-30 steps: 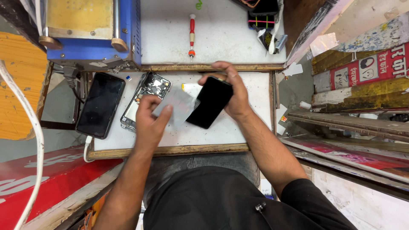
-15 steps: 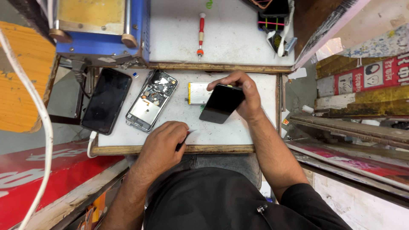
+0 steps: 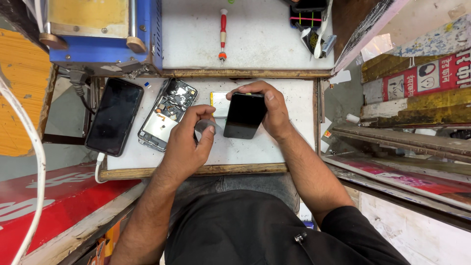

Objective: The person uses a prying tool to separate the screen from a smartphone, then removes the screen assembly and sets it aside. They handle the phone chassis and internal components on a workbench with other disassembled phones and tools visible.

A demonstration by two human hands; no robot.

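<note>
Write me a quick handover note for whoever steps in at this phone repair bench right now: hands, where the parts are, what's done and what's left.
Left hand: pinches a small thin grey piece over the white work board.
Right hand: grips a black phone panel, tilted up off the board.
Parts: opened phone body, insides showing, lies on the board left of the hands; a flat silver battery lies beside the panel; an intact black phone lies at the far left, cable attached; red screwdriver on the upper shelf.
Done: phone opened, panel off.
Left: the panel and body are still apart.
</note>
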